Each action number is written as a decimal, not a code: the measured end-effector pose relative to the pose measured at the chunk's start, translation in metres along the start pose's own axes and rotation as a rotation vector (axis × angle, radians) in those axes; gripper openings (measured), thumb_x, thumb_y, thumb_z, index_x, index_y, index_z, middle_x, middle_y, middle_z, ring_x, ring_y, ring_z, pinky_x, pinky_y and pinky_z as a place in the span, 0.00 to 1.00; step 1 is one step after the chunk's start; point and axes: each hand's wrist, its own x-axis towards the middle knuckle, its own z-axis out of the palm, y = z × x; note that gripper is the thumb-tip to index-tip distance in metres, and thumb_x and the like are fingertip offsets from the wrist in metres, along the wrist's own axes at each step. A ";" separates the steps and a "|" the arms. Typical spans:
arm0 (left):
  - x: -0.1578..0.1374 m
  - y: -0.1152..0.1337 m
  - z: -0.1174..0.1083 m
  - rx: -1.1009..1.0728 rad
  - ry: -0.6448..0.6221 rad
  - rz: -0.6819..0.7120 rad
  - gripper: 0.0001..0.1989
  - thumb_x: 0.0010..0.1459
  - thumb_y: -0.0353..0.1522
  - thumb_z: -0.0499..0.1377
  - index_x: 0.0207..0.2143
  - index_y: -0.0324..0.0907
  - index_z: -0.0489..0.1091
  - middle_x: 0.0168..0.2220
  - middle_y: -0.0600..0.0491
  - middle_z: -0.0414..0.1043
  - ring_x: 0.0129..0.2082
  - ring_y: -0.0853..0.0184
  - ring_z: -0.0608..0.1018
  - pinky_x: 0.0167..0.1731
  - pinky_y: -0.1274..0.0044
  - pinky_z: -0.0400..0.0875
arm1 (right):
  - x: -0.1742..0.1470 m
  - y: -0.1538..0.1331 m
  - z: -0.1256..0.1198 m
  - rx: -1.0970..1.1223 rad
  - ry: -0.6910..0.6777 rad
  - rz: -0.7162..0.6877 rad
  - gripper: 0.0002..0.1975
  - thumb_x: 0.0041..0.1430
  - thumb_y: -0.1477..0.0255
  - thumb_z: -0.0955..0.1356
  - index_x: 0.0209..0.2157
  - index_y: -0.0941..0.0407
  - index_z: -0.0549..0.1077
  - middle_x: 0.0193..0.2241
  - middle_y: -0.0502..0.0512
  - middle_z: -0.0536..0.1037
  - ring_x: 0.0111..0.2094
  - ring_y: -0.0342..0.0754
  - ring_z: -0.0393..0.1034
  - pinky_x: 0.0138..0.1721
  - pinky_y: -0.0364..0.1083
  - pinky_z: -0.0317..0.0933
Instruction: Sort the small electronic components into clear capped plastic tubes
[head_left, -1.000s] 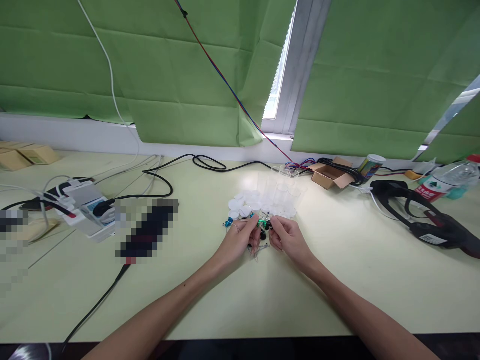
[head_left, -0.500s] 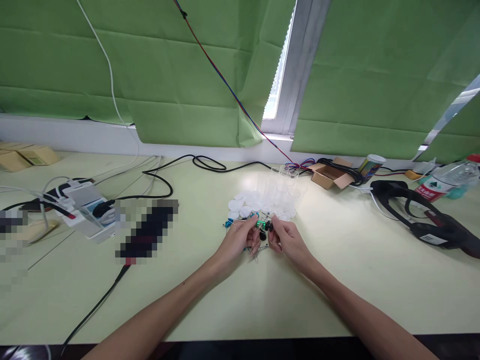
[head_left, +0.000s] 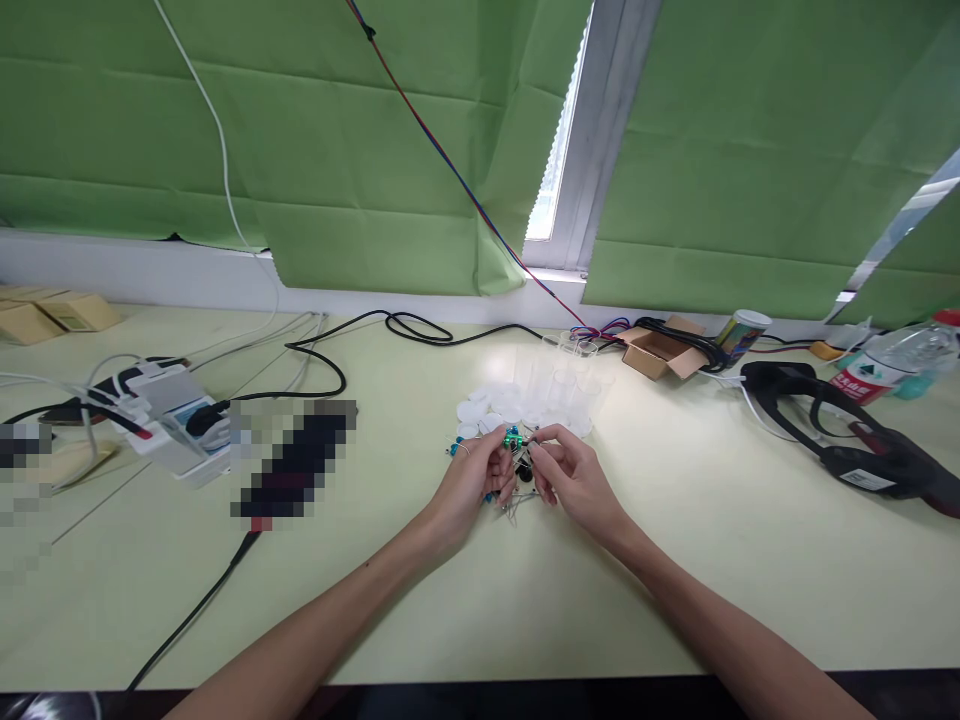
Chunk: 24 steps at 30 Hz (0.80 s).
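My left hand (head_left: 480, 478) is closed, thumb and fingertips pinching a small shiny green part (head_left: 514, 440). From the other side my right hand (head_left: 571, 476) meets it, with thumb and forefinger pressed together at a thin dark piece (head_left: 533, 446) by the green part's end. What exactly that piece is cannot be made out. Below and between the hands lies a round black piece (head_left: 525, 470). Small blue parts (head_left: 454, 447) and thin wire-like leads (head_left: 512, 512) lie around my left hand, partly hidden by it. White translucent discs (head_left: 472, 410) are spread just behind both hands.
Clear plastic cups (head_left: 564, 385) stand behind the discs. Farther right are an open cardboard box (head_left: 654, 358), a can (head_left: 742, 335), a black headset (head_left: 847, 430) and a bottle (head_left: 896, 360). A black cable (head_left: 341, 370), a white device (head_left: 176, 420) and a blurred-out dark object (head_left: 296, 460) lie left.
My right fingers have shifted slightly left, nearer the green part. Black pieces seen earlier at the green part's right end are now mostly covered. My left hand has barely moved.
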 end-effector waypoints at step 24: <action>-0.001 0.004 0.001 0.036 -0.013 0.014 0.24 0.62 0.44 0.52 0.16 0.41 0.58 0.16 0.57 0.59 0.15 0.72 0.64 0.24 0.76 0.61 | 0.000 -0.001 0.000 -0.025 0.029 -0.022 0.16 0.64 0.56 0.65 0.40 0.55 0.68 0.19 0.44 0.67 0.16 0.41 0.60 0.18 0.41 0.57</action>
